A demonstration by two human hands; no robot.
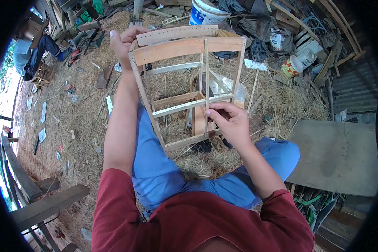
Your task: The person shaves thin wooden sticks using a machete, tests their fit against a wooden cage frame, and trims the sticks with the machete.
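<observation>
A small wooden chair frame [172,51] stands between my knees, with rows of small holes along several of its rails. My left hand [126,44] is closed at the frame's upper left corner, its fingers partly hidden behind the wood. A thin wooden strip [206,75] runs upright across the frame, from the curved top rail down to the bottom rail. My right hand [231,122] pinches this strip between thumb and fingers, just below the perforated middle rail [185,107].
Straw and scraps cover the ground [84,109]. A flat board [336,155] lies at right. Behind are a white-and-blue bucket [206,14] and a yellow-and-red patterned bucket [292,66]. Wooden beams [50,206] stand at lower left. Another person [29,52] sits at far left.
</observation>
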